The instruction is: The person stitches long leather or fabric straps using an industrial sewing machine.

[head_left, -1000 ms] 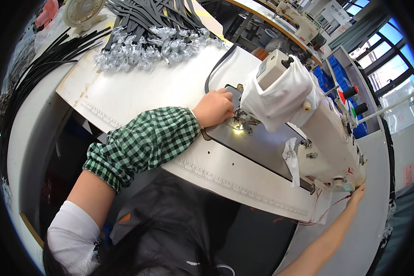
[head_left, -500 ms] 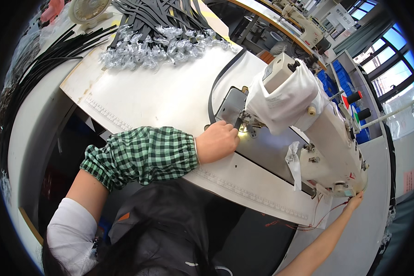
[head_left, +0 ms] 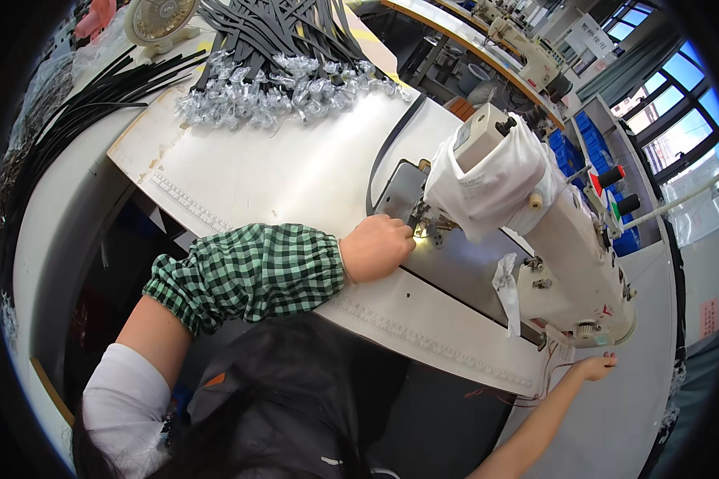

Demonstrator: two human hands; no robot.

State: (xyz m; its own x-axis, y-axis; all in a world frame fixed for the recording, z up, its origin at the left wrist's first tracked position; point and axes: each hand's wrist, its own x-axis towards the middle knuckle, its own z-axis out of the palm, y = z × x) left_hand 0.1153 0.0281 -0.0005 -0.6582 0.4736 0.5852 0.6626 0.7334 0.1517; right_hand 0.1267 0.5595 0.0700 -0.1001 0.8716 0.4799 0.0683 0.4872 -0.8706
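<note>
My left hand [head_left: 378, 248], its fingers closed, grips the end of a black strap [head_left: 382, 152] right beside the needle area of a white sewing machine [head_left: 579, 259]. The strap curves away from the fingers toward the far edge of the table. The fingers hide its gripped end. A small lamp lights the metal needle plate [head_left: 447, 254] next to the fingertips. Off the machine's right end, just below the handwheel [head_left: 625, 323], my right hand [head_left: 595, 367] is apart from the machine, with its fingers loosely stretched and nothing visible in them.
A heap of black straps with clear plastic-wrapped ends [head_left: 272, 92] lies at the back of the white table [head_left: 256, 176]. More black strips [head_left: 80, 104] hang at the left, near a round fan-like device [head_left: 161, 20]. Thread spools [head_left: 613, 176] stand behind the machine. Red wires [head_left: 547, 383] run near my right forearm.
My right hand has left the handwheel and moved down and to the left. My left hand stays beside the needle, still gripping the strap.
</note>
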